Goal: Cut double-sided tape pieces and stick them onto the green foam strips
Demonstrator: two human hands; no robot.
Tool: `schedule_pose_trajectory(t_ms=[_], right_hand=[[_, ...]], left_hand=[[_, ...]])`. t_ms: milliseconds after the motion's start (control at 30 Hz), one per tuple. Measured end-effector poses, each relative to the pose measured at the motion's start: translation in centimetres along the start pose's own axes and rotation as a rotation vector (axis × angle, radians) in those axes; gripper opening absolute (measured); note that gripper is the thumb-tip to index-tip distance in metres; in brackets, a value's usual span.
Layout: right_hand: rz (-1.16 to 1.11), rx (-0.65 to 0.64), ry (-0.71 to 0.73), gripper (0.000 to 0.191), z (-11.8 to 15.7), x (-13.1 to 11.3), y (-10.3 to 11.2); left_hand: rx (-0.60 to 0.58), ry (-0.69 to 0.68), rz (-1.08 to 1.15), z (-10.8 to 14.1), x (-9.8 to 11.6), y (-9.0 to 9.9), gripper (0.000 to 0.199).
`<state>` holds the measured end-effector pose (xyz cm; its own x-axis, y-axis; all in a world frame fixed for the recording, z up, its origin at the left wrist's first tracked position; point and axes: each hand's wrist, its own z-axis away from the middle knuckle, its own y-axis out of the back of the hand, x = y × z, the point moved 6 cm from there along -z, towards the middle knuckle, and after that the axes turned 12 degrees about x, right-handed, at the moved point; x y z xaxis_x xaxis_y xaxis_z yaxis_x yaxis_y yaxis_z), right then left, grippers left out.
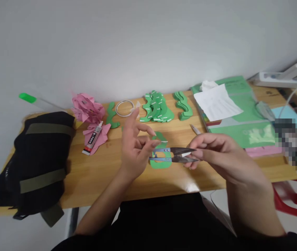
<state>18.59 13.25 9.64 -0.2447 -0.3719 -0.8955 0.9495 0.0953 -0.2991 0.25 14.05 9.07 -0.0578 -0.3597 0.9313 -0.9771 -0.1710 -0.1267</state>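
Small thread snips (173,155) with blue handles and dark blades lie level between my hands, their tips to the right. My right hand (213,153) pinches the blade end between thumb and fingers, beside a small white piece. My left hand (136,150) is at the handle end, with thumb and forefinger close together on a thin white strip (163,141); the other fingers are partly raised. Below the snips, a green paper shape (161,164) with openings rests on the wooden table (98,181).
Green cut-paper pieces (157,107), a tape roll (124,108) and pink paper (88,108) line the back. A glue tube (93,138) lies on pink paper. At left sits a black bag (43,150); at right, white paper (217,103) covers part of a green packet (255,134).
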Motion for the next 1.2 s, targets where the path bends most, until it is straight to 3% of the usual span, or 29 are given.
schedule_pose_trajectory(t_ms=[200, 433, 667, 833, 1033, 1200], right_hand=[[-0.061, 0.016, -0.003, 0.008, 0.5, 0.7, 0.4], [-0.134, 0.049, -0.143, 0.021, 0.7, 2.2, 1.3], [-0.111, 0.199, -0.173, 0.028, 1.1, 3.0, 4.0], [-0.094, 0.307, -0.11, 0.028, 1.7, 3.2, 6.9], [-0.082, 0.429, 0.003, 0.025, 3.4, 3.1, 10.0], [-0.058, 0.485, 0.064, 0.028, 4.5, 2.6, 10.9]], left_hand=[[0.043, 0.158, 0.096, 0.6, -1.3, -0.8, 0.062], [0.124, 0.177, 0.145, 1.1, -2.0, -1.8, 0.057], [0.149, 0.215, 0.074, 1.5, -2.4, -3.3, 0.06], [0.178, 0.276, 0.068, 1.7, -3.6, -4.2, 0.057], [0.101, 0.29, -0.184, 2.5, -5.8, -5.7, 0.064], [-0.041, 0.184, -0.508, 3.0, -8.0, -7.2, 0.06]])
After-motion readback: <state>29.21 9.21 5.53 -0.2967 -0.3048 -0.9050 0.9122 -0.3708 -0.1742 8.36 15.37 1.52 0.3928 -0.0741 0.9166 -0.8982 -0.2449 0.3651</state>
